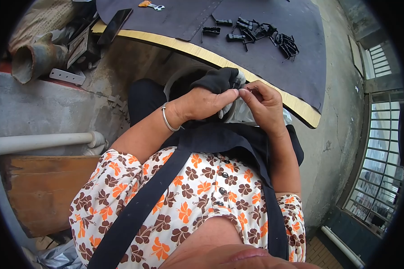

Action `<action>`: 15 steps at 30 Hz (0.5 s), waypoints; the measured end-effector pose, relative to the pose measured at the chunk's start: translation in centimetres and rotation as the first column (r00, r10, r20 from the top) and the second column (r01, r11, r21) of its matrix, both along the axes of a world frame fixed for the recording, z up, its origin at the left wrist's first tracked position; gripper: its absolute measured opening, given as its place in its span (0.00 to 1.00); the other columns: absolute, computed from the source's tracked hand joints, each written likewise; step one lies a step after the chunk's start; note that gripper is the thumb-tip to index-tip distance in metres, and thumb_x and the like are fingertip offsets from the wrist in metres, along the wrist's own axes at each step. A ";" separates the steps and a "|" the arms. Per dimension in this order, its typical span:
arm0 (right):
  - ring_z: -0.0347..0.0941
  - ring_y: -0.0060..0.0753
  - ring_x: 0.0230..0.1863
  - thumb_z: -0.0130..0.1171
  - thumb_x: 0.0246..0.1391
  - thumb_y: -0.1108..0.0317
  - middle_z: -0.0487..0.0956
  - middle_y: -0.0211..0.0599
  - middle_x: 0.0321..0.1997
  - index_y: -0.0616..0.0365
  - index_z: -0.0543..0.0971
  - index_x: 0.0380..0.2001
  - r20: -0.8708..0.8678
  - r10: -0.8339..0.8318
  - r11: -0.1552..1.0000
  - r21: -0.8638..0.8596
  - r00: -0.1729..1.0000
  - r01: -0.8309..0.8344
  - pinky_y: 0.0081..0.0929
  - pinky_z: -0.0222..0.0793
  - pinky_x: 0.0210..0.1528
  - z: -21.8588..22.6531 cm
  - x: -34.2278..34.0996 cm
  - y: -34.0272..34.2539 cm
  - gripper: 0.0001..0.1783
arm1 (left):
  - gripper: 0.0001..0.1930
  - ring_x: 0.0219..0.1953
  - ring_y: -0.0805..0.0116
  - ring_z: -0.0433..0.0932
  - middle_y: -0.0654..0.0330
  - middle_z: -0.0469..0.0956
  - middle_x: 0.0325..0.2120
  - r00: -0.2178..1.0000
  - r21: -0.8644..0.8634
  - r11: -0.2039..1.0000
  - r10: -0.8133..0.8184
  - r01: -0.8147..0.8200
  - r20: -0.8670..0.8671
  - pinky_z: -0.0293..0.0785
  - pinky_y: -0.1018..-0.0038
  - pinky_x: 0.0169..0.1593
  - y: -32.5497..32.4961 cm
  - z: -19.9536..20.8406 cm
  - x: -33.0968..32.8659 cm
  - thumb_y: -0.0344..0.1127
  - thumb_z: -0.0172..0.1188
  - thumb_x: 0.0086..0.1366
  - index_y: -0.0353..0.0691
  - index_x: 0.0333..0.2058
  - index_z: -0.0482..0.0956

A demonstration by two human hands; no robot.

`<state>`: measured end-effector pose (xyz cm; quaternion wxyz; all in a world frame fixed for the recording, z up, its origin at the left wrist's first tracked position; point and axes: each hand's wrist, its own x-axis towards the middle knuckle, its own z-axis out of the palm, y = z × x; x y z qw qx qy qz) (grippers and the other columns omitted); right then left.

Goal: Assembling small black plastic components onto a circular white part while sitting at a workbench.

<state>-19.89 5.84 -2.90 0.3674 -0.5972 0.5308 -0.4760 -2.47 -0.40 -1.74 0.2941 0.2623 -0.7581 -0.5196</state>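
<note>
My left hand (202,102), with a silver bangle at the wrist, is closed in front of my lap. Dark cloth (214,80), perhaps part of a glove, covers its fingers, while the thumb is bare. Beside it my right hand (267,107) pinches thumb against forefinger, its tips meeting the left thumb's tip. Whatever lies between the fingertips is too small to make out. On the table beyond them lies a loose heap of small black plastic parts (251,30) with thin prongs.
The table (175,22) has a dark cover and a pale wooden edge just beyond my hands. A phone-like dark slab (115,26) and an orange-handled tool (151,5) lie on it. Below my hands stands a round bucket (169,85). At left are a rusty pipe (38,58) and a white pipe (45,142).
</note>
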 end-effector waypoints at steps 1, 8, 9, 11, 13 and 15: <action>0.64 0.13 0.26 0.59 0.51 0.73 0.72 0.23 0.24 0.64 0.75 0.29 0.046 0.008 0.999 0.031 0.999 -0.009 0.13 0.62 0.30 0.0 0.1 -0.1 0.05 | 0.12 0.35 0.57 0.72 0.50 0.73 0.32 1.000 -0.045 0.999 0.004 -0.005 -0.013 0.68 0.68 0.42 0.2 0.0 -0.3 0.31 0.50 0.57 0.33 0.40 0.70; 0.62 0.16 0.25 0.48 0.60 0.63 0.69 0.23 0.21 0.64 0.72 0.26 -0.208 0.130 0.990 0.088 0.970 -0.113 0.18 0.62 0.30 -0.3 0.1 0.2 0.15 | 0.11 0.35 0.66 0.73 0.55 0.74 0.32 0.998 -0.109 0.993 0.051 -0.056 -0.048 0.68 0.73 0.41 0.3 -1.1 -0.1 0.28 0.51 0.57 0.32 0.40 0.71; 0.62 0.16 0.25 0.48 0.60 0.63 0.69 0.23 0.21 0.64 0.72 0.26 -0.207 0.127 0.990 0.089 0.970 -0.111 0.18 0.62 0.30 -0.7 0.3 0.2 0.15 | 0.11 0.35 0.66 0.73 0.55 0.74 0.32 0.998 -0.108 0.993 0.048 -0.053 -0.047 0.68 0.73 0.41 0.5 -1.3 -0.1 0.28 0.51 0.57 0.32 0.40 0.71; 0.58 0.19 0.20 0.48 0.59 0.62 0.66 0.31 0.16 0.62 0.72 0.25 -0.165 0.096 0.990 0.120 0.982 -0.077 0.23 0.59 0.23 -1.5 0.8 0.1 0.15 | 0.10 0.34 0.62 0.72 0.53 0.74 0.32 0.997 -0.193 0.978 0.080 -0.080 -0.009 0.68 0.71 0.42 0.9 -1.8 0.0 0.26 0.51 0.56 0.31 0.38 0.71; 0.58 0.19 0.20 0.47 0.60 0.61 0.66 0.31 0.15 0.63 0.72 0.25 -0.070 0.090 0.989 0.124 0.993 -0.081 0.23 0.59 0.24 -2.1 1.5 0.0 0.16 | 0.09 0.34 0.60 0.72 0.51 0.74 0.32 0.998 -0.462 0.885 0.064 -0.051 0.013 0.68 0.70 0.42 0.6 -3.2 0.5 0.25 0.51 0.56 0.31 0.37 0.72; 0.58 0.20 0.20 0.46 0.60 0.61 0.65 0.31 0.15 0.63 0.72 0.25 0.025 0.082 0.988 0.128 0.996 -0.085 0.23 0.60 0.24 -2.7 2.2 -0.3 0.16 | 0.09 0.35 0.58 0.72 0.50 0.74 0.32 0.998 -0.693 0.721 0.055 -0.014 0.037 0.68 0.69 0.43 0.5 -3.6 0.6 0.25 0.51 0.56 0.31 0.36 0.72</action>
